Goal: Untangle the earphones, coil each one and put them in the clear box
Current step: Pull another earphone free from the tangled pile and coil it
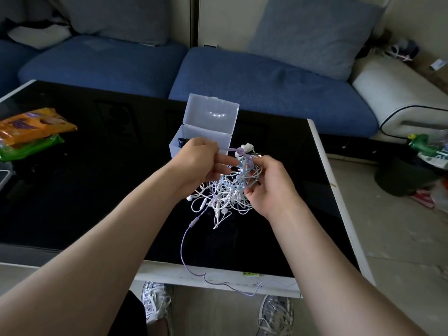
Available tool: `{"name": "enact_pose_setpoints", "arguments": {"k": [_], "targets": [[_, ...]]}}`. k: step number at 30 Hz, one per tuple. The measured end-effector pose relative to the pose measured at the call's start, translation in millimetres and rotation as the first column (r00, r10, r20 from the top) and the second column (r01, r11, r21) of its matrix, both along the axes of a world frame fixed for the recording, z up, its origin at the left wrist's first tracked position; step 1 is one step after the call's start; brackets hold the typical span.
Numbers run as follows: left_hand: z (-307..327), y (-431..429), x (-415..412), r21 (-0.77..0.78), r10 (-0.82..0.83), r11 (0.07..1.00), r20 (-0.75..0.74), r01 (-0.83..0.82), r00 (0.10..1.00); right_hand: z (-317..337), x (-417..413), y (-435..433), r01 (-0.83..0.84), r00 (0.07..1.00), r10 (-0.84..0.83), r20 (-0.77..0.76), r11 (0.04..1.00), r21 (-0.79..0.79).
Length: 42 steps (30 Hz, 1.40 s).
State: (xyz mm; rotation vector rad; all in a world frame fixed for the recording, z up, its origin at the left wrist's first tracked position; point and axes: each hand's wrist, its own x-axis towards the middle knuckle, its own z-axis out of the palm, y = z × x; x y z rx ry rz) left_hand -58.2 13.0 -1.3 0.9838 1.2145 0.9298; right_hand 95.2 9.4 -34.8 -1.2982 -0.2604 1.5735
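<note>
Presently, both hands are working at the middle of the black table (97, 190). The left hand (203, 161) is pinching a purple strand of the earphones (225, 190) between thumb and fingers. The right hand (269, 185), at its 4 o'clock, is curling its fingers round pale blue loops of the same tangle. The bundle is hanging between the two hands. One purple cable (184, 246) is trailing toward 6 o'clock, over the table's near edge. The clear box (206, 132) is standing at 12 o'clock, just behind the left hand, lid raised, something dark lying inside. Orange and green packets (31, 132) are lying at 9 o'clock.
</note>
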Motion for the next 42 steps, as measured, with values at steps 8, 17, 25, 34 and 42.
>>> {"name": "enact_pose_setpoints", "arguments": {"k": [8, 17, 25, 34, 42], "targets": [[-3.8, 1.5, -2.0, 0.011, 0.029, 1.0, -0.097, -0.028, 0.995, 2.2, 1.3, -4.3, -0.1, 0.989, 0.103, -0.104, 0.995, 0.03], [1.0, -1.5, -0.9, -0.125, 0.118, 0.987, 0.178, -0.097, 0.977, 5.6, -0.6, -4.8, -0.126, 0.931, 0.157, -0.331, 0.986, 0.113], [4.6, -1.8, -2.5, -0.065, 0.166, 0.986, 0.196, -0.156, 0.967, 8.2, 1.1, -6.6, -0.227, 0.952, 0.249, -0.179, 0.965, 0.135], [9.4, -5.3, -0.2, 0.007, 0.194, 0.98, 0.234, -0.201, 0.953, 6.6, 0.1, -8.2, -0.366, 0.918, 0.392, -0.065, 0.897, 0.246], [9.1, -4.4, -2.7, 0.014, 0.25, 0.965, 0.248, -0.261, 0.936, 4.2, 4.2, -8.6, -0.305, 0.936, 0.341, -0.083, 0.906, 0.293]]}}
